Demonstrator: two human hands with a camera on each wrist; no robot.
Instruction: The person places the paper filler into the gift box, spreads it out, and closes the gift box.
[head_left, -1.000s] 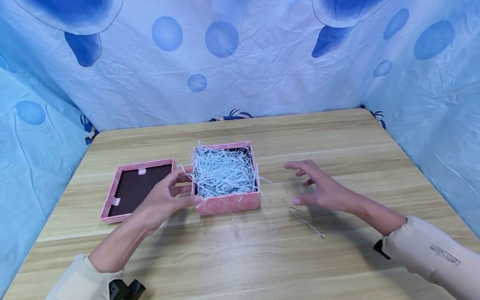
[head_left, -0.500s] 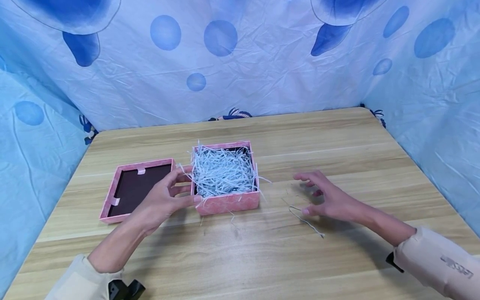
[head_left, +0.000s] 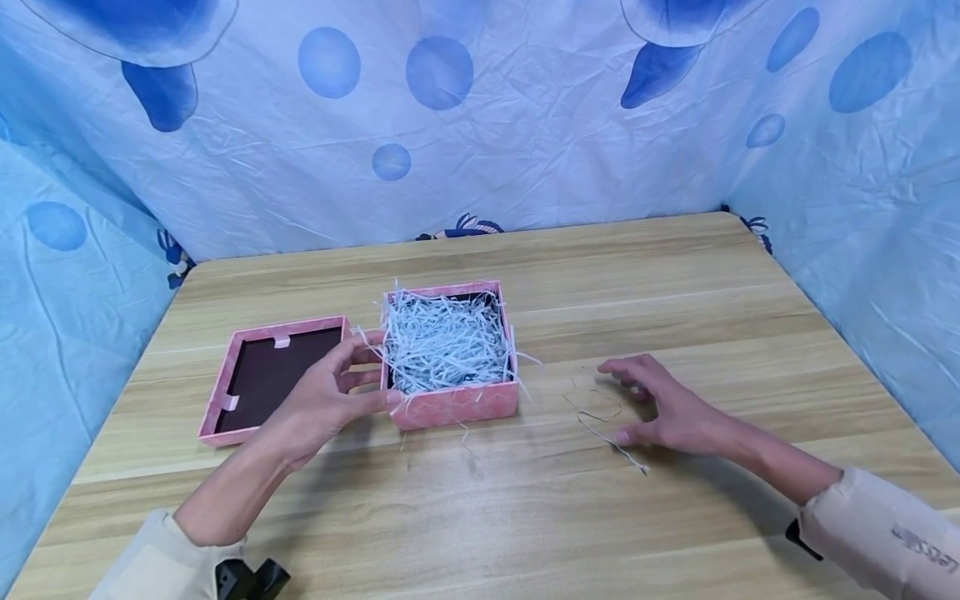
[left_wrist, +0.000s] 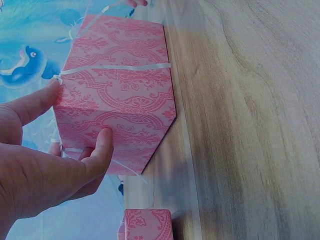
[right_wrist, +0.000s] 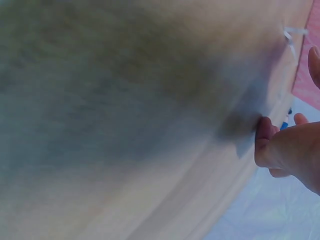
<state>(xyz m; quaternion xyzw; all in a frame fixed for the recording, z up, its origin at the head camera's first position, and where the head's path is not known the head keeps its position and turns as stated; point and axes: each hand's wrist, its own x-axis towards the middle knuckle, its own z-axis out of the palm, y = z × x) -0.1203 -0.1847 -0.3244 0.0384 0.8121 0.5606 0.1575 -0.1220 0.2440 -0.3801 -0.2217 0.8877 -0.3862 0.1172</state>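
A pink patterned box [head_left: 454,404] filled with pale blue shredded paper [head_left: 444,340] stands mid-table. My left hand [head_left: 363,379] grips its near left corner, thumb on the front wall and fingers on the left side; the left wrist view shows the same grip, left hand [left_wrist: 75,140] on the box [left_wrist: 120,95]. My right hand [head_left: 628,402] rests low on the wood to the right of the box, fingers spread, thumb tip on the table. A faint, thin hexagonal outline [head_left: 594,405] lies between thumb and forefinger. A loose paper strand [head_left: 615,448] lies by the thumb.
The box's pink lid [head_left: 225,392] lies upside down to the left, dark inside, its corner [left_wrist: 146,225] also in the left wrist view. The wooden table [head_left: 675,275] is ringed by blue printed cloth [head_left: 525,150]. The right wrist view is blurred, with the thumb [right_wrist: 264,140] on wood.
My right hand has dropped from above the table and drawn back toward me, settling onto the wood. The left hand and box have not moved.
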